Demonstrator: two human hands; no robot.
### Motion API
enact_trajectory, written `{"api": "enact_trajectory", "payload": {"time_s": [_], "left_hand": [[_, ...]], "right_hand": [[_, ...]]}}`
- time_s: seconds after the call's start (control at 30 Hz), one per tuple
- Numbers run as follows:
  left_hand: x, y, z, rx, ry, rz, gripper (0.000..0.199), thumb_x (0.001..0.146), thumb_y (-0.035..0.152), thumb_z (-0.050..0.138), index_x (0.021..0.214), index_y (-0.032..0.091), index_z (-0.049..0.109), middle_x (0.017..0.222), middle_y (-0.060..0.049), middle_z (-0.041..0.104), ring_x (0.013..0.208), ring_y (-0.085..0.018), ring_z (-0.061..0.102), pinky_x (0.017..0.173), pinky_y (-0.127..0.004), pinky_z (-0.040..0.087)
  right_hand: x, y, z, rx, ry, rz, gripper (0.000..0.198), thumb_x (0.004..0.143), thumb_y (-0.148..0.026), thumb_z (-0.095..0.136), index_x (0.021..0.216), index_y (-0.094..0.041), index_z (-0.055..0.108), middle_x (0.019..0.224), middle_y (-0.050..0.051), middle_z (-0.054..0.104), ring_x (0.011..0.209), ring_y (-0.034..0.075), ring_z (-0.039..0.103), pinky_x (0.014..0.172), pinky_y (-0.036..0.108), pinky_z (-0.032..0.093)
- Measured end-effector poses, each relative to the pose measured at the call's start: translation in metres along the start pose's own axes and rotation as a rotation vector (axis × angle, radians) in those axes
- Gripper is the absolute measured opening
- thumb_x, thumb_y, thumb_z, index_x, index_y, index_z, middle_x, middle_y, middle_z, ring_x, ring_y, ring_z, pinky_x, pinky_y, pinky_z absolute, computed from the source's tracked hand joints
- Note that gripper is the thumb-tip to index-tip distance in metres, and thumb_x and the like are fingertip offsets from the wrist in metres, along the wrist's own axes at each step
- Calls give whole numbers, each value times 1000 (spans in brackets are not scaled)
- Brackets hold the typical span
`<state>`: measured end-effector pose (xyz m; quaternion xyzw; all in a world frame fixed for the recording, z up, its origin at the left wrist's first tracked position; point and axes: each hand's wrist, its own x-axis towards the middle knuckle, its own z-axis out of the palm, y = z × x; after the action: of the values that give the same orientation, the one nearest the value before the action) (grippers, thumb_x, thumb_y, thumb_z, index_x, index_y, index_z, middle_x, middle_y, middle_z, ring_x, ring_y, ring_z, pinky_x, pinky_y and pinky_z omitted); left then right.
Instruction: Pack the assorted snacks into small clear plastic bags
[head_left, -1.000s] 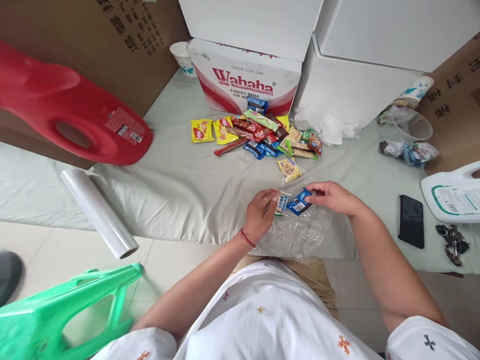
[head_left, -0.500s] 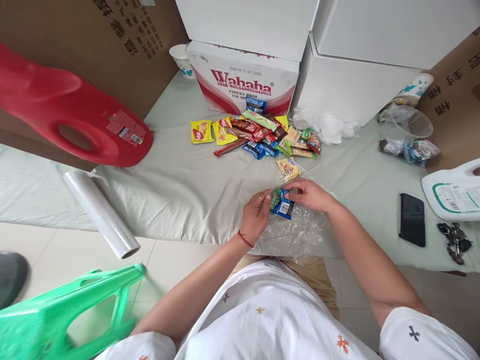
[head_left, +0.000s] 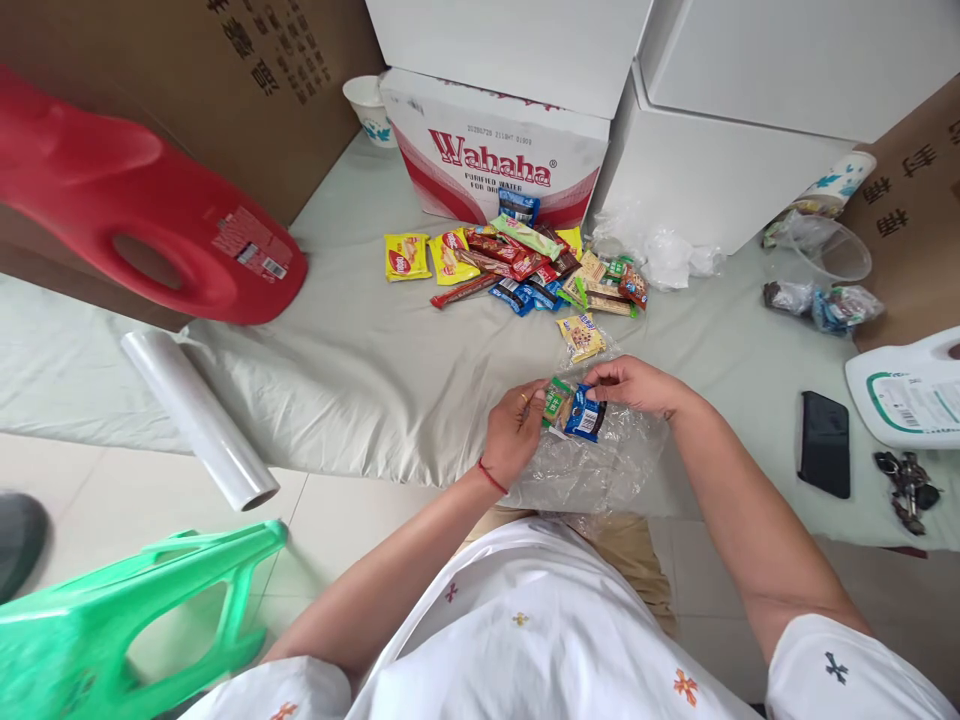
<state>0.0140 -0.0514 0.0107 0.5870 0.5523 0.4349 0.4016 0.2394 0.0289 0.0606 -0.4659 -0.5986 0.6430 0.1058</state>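
My left hand point(head_left: 516, 432) is closed on the left edge of a small green snack packet point(head_left: 556, 402). A blue snack packet point(head_left: 586, 414) with a white barcode label is pinched in my right hand point(head_left: 631, 388), close against the green one. Beneath both hands lies a crumpled sheet of clear plastic film point(head_left: 592, 472) at the table's front edge. Just beyond my right hand, a yellow snack packet point(head_left: 581, 338) rests by the film. Behind it is a loose pile of wrapped snacks point(head_left: 517, 258) in red, blue, yellow and green.
A Wahaha carton point(head_left: 495, 150) stands behind the pile. On the left are a red jug point(head_left: 202, 240), a roll of film point(head_left: 199, 420) over the table edge and a green stool point(head_left: 142, 610). A phone point(head_left: 823, 444), keys point(head_left: 909, 490) and a white jug point(head_left: 907, 390) sit on the right.
The blue packet has shifted right with my right hand, so more of the green packet shows in my left hand. The whole view has also moved slightly.
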Motion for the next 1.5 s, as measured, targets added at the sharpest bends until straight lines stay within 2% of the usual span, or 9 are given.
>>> {"api": "enact_trajectory", "payload": {"time_s": [0.13, 0.27, 0.43, 0.6, 0.8, 1.0, 1.17, 1.5], "left_hand": [[0, -1, -3, 12, 0, -9, 37, 104, 41, 46, 120, 22, 74, 123, -7, 76, 117, -21, 70, 105, -38, 56], [1, -3, -6, 47, 11, 17, 37, 104, 41, 47, 117, 21, 75, 119, -8, 77, 115, -21, 70, 104, -38, 56], [0, -3, -7, 67, 10, 33, 36, 105, 41, 46, 116, 22, 75, 117, -7, 78, 113, -21, 70, 103, -39, 56], [-1, -2, -7, 53, -6, 39, 36, 105, 40, 46, 118, 24, 75, 121, -6, 77, 117, -21, 70, 105, -40, 56], [-1, -3, -9, 58, 0, 33, 35, 105, 39, 47, 119, 23, 74, 122, -7, 77, 118, -21, 69, 106, -40, 55], [-2, -3, -10, 78, 1, 37, 35, 104, 38, 47, 117, 22, 75, 120, -7, 77, 117, -22, 69, 105, -41, 55], [-2, -4, -9, 86, -12, 50, 36, 104, 39, 46, 117, 23, 76, 120, -6, 78, 117, -22, 69, 105, -40, 55], [-2, -4, -10, 81, -14, 35, 37, 105, 39, 45, 120, 23, 75, 124, -7, 76, 120, -22, 69, 107, -40, 54]], "right_hand": [[6, -8, -1, -68, 5, -38, 40, 70, -52, 81, 89, -17, 74, 81, 0, 70, 77, 16, 60, 78, 30, 48], [7, -5, -6, -138, -31, -62, 38, 71, -50, 82, 90, -18, 74, 89, 1, 72, 82, 18, 61, 79, 30, 48], [4, 3, -4, -53, 5, 41, 40, 67, -50, 83, 86, -17, 74, 80, -1, 71, 75, 16, 60, 76, 30, 48], [4, -2, 2, 43, 45, 77, 40, 62, -49, 87, 82, -16, 76, 77, -1, 72, 73, 15, 60, 77, 30, 49], [10, -16, 1, 90, 76, 44, 41, 60, -48, 89, 83, -16, 77, 81, 1, 73, 77, 16, 62, 83, 32, 50], [2, -5, 1, 91, 35, 46, 41, 61, -48, 90, 85, -17, 77, 101, 3, 76, 91, 18, 65, 91, 33, 49], [5, 7, 9, 120, 112, 87, 44, 58, -50, 90, 81, -16, 76, 78, 0, 73, 75, 15, 61, 80, 31, 48], [15, -5, 15, 230, 169, 69, 50, 54, -53, 92, 82, -16, 76, 78, 2, 73, 73, 15, 61, 72, 29, 47]]}}
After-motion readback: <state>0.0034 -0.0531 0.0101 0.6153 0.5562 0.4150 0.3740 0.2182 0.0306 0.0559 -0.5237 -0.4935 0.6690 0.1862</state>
